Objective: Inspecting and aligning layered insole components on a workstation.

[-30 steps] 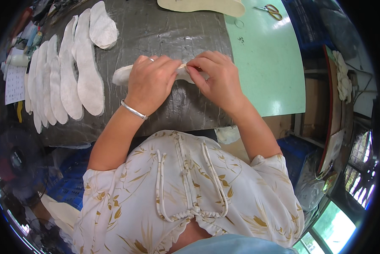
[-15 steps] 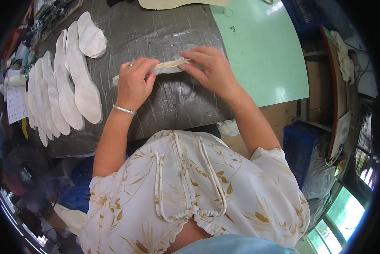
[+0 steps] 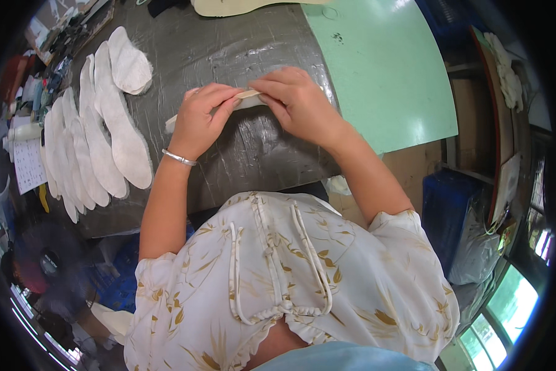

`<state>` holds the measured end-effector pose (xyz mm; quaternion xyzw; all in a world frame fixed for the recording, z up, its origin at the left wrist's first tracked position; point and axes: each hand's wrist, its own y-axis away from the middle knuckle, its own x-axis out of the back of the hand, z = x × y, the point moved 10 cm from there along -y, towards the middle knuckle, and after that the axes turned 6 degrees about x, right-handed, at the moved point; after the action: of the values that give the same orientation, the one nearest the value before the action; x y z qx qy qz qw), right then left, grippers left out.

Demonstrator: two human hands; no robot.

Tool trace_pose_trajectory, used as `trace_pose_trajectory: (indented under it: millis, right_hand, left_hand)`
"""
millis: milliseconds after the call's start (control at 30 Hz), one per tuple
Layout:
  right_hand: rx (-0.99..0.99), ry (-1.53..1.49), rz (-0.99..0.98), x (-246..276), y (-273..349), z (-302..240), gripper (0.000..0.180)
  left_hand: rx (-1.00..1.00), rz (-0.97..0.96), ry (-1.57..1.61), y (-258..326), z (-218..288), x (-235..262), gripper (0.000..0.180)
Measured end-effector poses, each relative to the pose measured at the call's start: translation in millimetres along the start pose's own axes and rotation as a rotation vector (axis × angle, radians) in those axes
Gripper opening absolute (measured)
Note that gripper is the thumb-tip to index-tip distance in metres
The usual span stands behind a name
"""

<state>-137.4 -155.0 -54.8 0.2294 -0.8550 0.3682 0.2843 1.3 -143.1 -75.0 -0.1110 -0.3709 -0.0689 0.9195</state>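
Both at once: left hand (image 3: pixel 198 120) and right hand (image 3: pixel 296 102) pinch a pale shoe insole (image 3: pixel 241 102) between closed fingers, held edge-up just above the grey work surface (image 3: pixel 241 43). Silver bangle (image 3: pixel 179 157) on the left wrist. Row of white insoles (image 3: pixel 98 145) lies overlapped to the left; green board (image 3: pixel 383 68) to the right.

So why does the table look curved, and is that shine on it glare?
In the head view the fisheye lens bends the grey table and green mat toward a black rim. Pale sheen streaks the table's wrinkled cover near the hands. The left hand and right hand on the insole strip look sharp; the clutter at the left edge is smeared.
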Motion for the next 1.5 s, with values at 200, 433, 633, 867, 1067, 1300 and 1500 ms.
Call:
trace_pose_trajectory:
  millis: [200, 433, 633, 867, 1067, 1300, 1500]
  right_hand:
    - [-0.314, -0.111, 0.112, 54, 48, 54, 0.035]
    - [-0.268, -0.156, 0.148, 42, 58, 54, 0.026]
    - [-0.272, -0.223, 0.217, 40, 62, 59, 0.018]
    - [-0.294, -0.419, 0.189, 34, 64, 62, 0.026]
    - [-0.259, -0.519, 0.266, 62, 63, 50, 0.030]
    - [-0.087, -0.286, 0.410, 83, 39, 9, 0.015]
    - [0.040, -0.240, 0.456, 89, 17, -29, 0.020]
  left_hand:
    - [0.008, -0.022, -0.011, -1, 12, -3, 0.026]
    - [-0.085, -0.028, -0.054, -18, 32, -22, 0.021]
    - [0.003, -0.062, -0.072, -25, 38, -23, 0.023]
    - [-0.100, -0.103, -0.178, -42, 67, -45, 0.018]
    - [-0.119, 0.023, -0.082, -38, 80, -1, 0.013]
    - [-0.082, 0.028, 0.046, -29, 95, 14, 0.019]
    - [-0.106, 0.093, 0.092, -21, 116, 37, 0.016]
